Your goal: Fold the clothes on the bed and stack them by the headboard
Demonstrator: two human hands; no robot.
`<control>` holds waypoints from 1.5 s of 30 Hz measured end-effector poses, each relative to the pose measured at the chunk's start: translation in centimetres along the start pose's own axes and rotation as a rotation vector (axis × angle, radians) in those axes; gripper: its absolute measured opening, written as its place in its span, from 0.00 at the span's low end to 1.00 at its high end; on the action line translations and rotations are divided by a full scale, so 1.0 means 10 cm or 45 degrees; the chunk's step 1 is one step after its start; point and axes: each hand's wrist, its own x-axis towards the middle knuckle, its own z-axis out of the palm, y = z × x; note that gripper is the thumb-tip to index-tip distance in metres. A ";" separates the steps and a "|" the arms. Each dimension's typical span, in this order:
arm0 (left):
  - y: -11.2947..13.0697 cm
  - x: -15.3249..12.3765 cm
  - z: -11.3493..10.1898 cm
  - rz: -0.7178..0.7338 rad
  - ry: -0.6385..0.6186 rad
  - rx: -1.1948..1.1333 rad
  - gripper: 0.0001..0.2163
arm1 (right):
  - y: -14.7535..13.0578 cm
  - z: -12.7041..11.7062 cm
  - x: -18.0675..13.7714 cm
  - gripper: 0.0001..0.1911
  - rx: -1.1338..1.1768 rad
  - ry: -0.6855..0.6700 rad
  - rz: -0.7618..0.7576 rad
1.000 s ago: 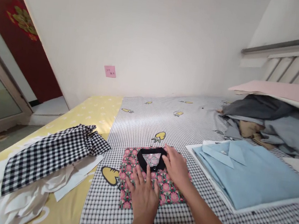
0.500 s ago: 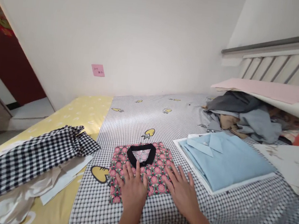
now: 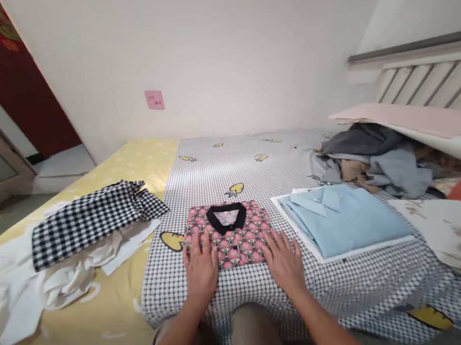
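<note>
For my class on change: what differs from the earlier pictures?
The right hand has left the collar for the right edge of the flowered shirt; the left hand has drawn back toward its near left corner. The blue shirt and checked shirt stayed put.

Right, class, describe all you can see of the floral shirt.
The floral shirt is smooth-looking cloth printed with pink flowers and green, with a black collar and what looks like a dark button below. Folded into a flat rectangle, it lies front up on the checked bedsheet, collar end away from the person. The left hand rests on its near left corner; the right hand touches its right edge.
</note>
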 end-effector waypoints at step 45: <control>-0.58 -0.72 -0.10 -0.306 0.133 -0.632 0.16 | 0.09 0.19 -0.06 0.24 -0.139 0.277 -0.065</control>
